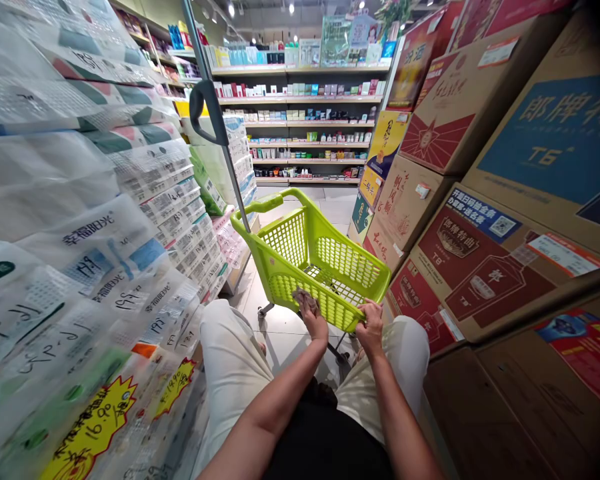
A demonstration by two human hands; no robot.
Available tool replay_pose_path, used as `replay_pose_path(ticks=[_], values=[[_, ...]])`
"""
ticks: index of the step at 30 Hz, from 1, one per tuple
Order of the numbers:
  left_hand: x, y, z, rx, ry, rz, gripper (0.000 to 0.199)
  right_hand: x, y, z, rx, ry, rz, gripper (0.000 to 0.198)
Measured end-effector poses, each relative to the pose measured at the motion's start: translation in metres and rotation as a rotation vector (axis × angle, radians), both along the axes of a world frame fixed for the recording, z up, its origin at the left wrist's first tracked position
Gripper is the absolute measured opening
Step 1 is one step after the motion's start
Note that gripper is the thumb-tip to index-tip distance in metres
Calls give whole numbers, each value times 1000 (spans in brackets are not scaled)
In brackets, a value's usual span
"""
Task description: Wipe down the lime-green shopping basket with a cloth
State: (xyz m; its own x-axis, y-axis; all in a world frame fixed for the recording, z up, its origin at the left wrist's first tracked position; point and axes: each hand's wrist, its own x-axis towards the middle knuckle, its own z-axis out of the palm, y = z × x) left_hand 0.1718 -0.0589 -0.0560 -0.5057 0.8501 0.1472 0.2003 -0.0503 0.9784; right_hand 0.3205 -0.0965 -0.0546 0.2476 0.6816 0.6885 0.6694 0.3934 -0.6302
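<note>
A lime-green plastic shopping basket on wheels (350,257) stands tilted in front of my knees, with a grey pull handle (207,110) rising at its left. My left hand (313,319) presses a crumpled greyish-brown cloth (305,300) against the lattice side nearest me. At the right, my right hand (371,325) is closed over the basket's upper rim near its corner. Through the basket's open top, its slatted floor shows no goods. A wheel shows under the left end, above the pale floor tiles.
Stacked packs of tissue paper (165,193) wall in the left side, with yellow price signs (93,427) low down. Cardboard cartons (480,260) are piled close on the right. Across the aisle's far end stand shelves of small boxes and bottles (305,125). Tiled floor (280,343) lies under the basket.
</note>
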Motion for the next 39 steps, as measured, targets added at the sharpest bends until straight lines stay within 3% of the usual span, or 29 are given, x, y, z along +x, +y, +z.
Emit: replay_pose_path(ticks=[5,11,18,25,33,39], values=[[3,6,19,140,62,-1,62,-8,-2,1,-34,2,13,27],[-1,-12,-5,60,76,-76,63,-18,1,-2,-65,-15,54,31],[-2,-1,13,220,132,-77,61,-27,3,-2,-68,-43,63,34],[-1,-23,-33,80,110,-116,63,-28,2,-1,-64,-9,75,35],[6,-12,3,175,106,-129,60,-14,1,-2,-114,-9,213,46],[4,-32,-24,155,123,-182,60,-16,3,-6,-112,-11,258,53]])
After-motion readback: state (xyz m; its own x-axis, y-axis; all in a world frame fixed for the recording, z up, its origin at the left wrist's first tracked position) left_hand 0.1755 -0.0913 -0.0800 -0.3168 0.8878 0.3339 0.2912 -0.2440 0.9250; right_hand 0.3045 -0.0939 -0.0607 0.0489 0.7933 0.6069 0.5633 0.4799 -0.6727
